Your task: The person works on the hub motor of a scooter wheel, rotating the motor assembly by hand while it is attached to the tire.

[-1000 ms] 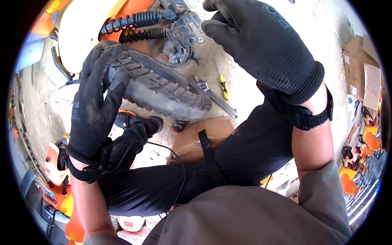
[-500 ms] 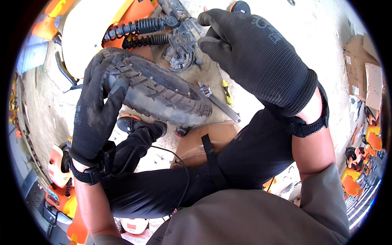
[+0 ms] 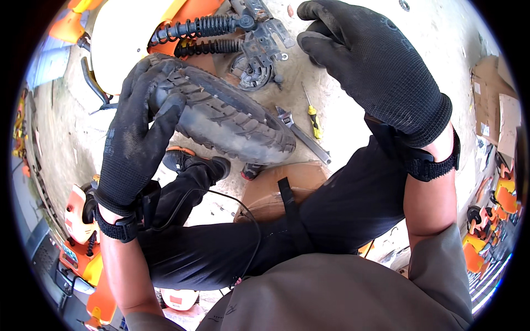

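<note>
My left hand, in a black knit work glove, grips the left end of a worn, knobby black tyre, fingers over its top and thumb on the tread. The tyre leans at a slant above the floor. My right hand, gloved the same way, is raised to the right, apart from the tyre. Its fingers are half curled, with a gap between index finger and thumb and nothing visible between them. On the floor between the hands lie an adjustable wrench and a screwdriver with a yellow handle.
Beyond the tyre stands an orange and white scooter with black coil shock absorbers and a greasy wheel hub. A brown cardboard box sits by my legs. Flattened cardboard and orange scooter parts are at the right.
My right hand has moved to the right and farther up, away from the tyre. The left hand keeps its grip on the tyre. The whole view has shifted slightly.
</note>
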The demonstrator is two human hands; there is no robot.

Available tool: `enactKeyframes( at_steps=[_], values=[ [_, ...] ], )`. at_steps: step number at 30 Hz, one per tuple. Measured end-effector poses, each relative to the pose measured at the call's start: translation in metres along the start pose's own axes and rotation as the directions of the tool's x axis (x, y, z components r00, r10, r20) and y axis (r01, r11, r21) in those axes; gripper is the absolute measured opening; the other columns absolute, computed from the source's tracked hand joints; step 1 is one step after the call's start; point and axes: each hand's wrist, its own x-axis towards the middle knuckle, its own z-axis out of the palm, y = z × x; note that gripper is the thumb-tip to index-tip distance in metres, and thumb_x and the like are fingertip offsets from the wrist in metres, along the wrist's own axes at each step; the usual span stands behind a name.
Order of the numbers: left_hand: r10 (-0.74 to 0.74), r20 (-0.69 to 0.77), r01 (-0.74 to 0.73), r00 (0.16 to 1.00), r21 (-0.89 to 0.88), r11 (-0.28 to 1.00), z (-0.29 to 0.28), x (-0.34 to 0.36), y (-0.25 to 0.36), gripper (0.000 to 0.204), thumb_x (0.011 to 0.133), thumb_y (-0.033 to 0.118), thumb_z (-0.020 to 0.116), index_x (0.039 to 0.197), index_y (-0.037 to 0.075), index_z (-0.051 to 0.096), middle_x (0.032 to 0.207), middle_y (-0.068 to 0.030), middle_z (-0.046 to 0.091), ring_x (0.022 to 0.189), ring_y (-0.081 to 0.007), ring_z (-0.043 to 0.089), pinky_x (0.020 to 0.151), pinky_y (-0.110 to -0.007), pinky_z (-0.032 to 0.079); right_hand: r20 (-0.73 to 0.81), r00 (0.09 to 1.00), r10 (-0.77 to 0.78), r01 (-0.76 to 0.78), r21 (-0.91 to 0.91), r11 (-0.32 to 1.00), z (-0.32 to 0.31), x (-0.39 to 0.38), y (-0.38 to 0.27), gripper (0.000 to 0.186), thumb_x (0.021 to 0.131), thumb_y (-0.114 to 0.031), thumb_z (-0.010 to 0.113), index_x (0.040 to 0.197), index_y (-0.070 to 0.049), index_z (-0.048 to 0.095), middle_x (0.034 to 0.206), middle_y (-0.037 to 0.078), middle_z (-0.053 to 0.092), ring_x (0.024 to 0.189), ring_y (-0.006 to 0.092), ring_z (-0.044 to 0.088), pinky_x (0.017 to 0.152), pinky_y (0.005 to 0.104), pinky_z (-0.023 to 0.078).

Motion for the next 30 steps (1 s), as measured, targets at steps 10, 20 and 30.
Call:
enactKeyframes(
  at_steps=[10, 20, 30],
  values=[
    [-0.02, 0.012, 0.02, 1.0, 0.017, 1.0, -0.002, 0.002, 0.007, 0.05, 0.096, 0.022, 0.067, 0.138, -0.001, 0.053, 0.147, -0.0241, 0.048, 0.135, -0.0374, 0.05, 0.11, -0.043, 0.045, 0.026, 0.987, -0.157, 0.155, 0.064, 0.986, 0.037, 0.0, 0.026, 0.041, 0.097, -0.028, 0.066, 0.126, 0.0, 0.061, 0.085, 0.019, 0.069, 0.073, 0.0305, 0.069, 0.071, 0.0395, 0.055],
    [-0.067, 0.019, 0.067, 0.998, 0.0, 0.998, -0.006, 0.002, 0.007, 0.053, 0.094, 0.021, 0.069, 0.14, 0.0, 0.052, 0.147, -0.0254, 0.047, 0.135, -0.0395, 0.049, 0.11, -0.044, 0.044, 0.205, 0.884, -0.421, 0.406, 0.113, 0.907, 0.089, -0.035, -0.004, 0.059, 0.092, -0.035, 0.069, 0.125, 0.011, 0.054, 0.085, 0.02, 0.065, 0.08, 0.0309, 0.068, 0.066, 0.0418, 0.055],
    [-0.022, 0.027, 0.021, 0.999, 0.031, 0.999, -0.007, 0.003, 0.007, 0.055, 0.093, 0.021, 0.07, 0.14, 0.0, 0.052, 0.149, -0.0242, 0.046, 0.137, -0.0395, 0.046, 0.11, -0.045, 0.043, 0.281, 0.892, -0.354, 0.352, 0.06, 0.934, 0.097, -0.034, -0.008, 0.064, 0.087, -0.034, 0.073, 0.125, 0.012, 0.053, 0.085, 0.018, 0.066, 0.079, 0.0311, 0.068, 0.066, 0.0419, 0.056]
  ],
)
